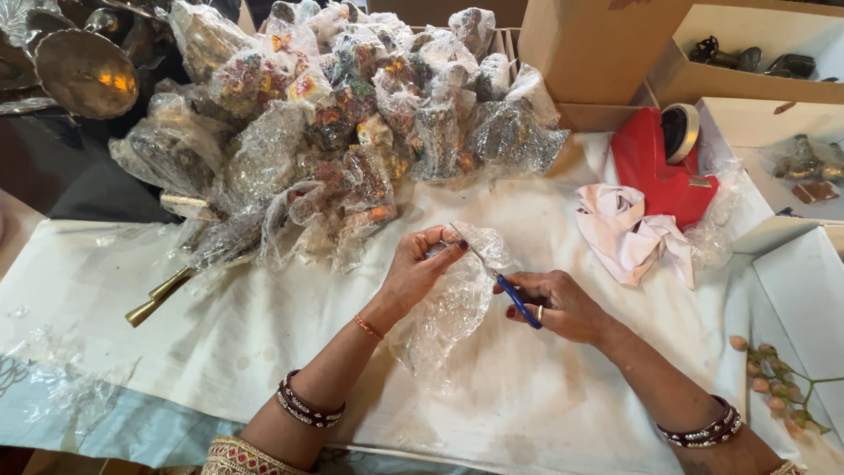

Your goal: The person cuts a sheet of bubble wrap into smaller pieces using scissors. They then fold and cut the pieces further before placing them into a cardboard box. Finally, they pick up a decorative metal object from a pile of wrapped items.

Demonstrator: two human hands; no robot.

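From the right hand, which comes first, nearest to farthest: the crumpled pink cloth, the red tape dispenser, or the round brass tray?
Measured from the right hand, in the head view:
1. Pink cloth, just up and right of it.
2. Red tape dispenser, behind the cloth.
3. Brass tray, far top-left corner.

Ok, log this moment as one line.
left hand: holds bubble wrap | right hand: blue-handled scissors, blades at wrap | surface: white cloth | behind: wrapped pile

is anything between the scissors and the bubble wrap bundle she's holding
Nothing visible. The right hand holds the blue-handled scissors with the blades already at the bubble wrap bundle, which the left hand grips from its other side.
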